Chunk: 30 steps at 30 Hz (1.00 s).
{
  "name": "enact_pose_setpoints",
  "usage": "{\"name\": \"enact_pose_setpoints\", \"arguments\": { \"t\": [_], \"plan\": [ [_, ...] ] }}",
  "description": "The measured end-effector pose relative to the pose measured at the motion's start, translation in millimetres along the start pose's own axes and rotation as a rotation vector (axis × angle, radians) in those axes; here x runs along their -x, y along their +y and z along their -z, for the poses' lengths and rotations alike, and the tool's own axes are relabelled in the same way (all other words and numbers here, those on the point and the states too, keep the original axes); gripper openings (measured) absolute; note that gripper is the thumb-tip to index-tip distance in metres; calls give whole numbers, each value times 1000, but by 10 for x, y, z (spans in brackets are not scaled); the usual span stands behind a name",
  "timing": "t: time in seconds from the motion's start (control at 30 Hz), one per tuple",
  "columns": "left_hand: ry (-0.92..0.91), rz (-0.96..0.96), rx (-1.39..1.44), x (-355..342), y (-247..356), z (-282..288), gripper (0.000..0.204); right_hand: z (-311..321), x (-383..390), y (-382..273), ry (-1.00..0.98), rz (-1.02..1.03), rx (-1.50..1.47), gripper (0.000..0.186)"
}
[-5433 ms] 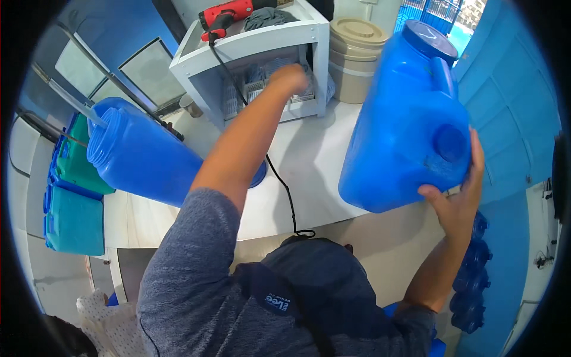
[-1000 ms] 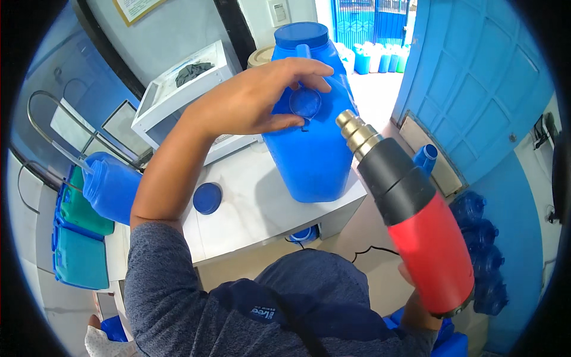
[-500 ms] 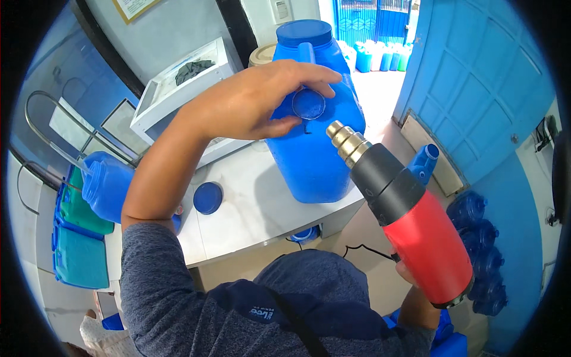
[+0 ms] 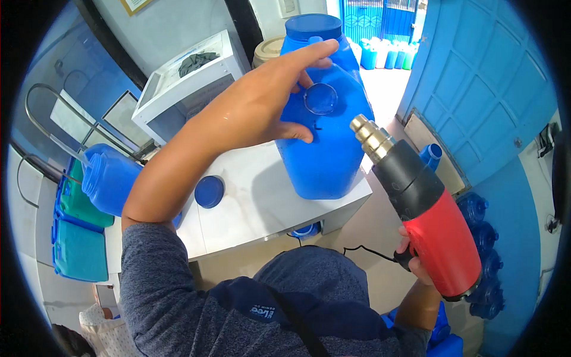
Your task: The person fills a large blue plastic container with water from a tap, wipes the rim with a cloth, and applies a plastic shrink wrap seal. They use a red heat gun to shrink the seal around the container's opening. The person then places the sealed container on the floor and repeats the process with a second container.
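A large blue plastic jug (image 4: 321, 169) stands on the white counter. A small round cap (image 4: 321, 99) on its near face has a clear film-like rim around it. My left hand (image 4: 262, 101) hovers over the jug, its fingers and thumb spread around the cap's left side; a fingertip lies close to the cap, and I cannot tell whether it touches. My right hand (image 4: 419, 268) grips the handle of a red and black heat gun (image 4: 443, 238), whose stepped metal nozzle (image 4: 370, 137) points up and left toward the jug, apart from it.
A loose blue lid (image 4: 209, 191) lies on the white counter (image 4: 238, 220). Left of it stands a blue container (image 4: 113, 184) with a curved metal pipe. Clear blue bottles (image 4: 482, 250) are stacked by the blue door (image 4: 476, 95). The gun's black cord (image 4: 375, 253) hangs below the counter edge.
My left hand has spread wider, its thumb and fingers moving away from the cap. The heat gun's nozzle has shifted right in the picture, and more of my right hand shows.
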<state>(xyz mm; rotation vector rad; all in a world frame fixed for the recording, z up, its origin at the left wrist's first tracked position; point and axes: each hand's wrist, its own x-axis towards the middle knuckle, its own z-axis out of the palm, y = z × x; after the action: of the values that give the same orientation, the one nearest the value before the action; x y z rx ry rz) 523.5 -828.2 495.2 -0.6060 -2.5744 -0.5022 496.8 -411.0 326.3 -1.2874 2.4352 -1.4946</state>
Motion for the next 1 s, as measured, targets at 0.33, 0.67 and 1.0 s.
{"name": "enact_pose_setpoints", "arguments": {
  "t": [0.33,0.67,1.0],
  "plan": [
    [268,-355,247,396,-521,-160,113,-282,-302,-794,1,-24,-156,30],
    [422,26,200,1526,-702,-217,100,-494,-111,-1046,160,-131,153,46],
    [353,-178,526,2067,-131,-562,91,-1228,-974,-1346,-406,71,-50,62]
  ]
}}
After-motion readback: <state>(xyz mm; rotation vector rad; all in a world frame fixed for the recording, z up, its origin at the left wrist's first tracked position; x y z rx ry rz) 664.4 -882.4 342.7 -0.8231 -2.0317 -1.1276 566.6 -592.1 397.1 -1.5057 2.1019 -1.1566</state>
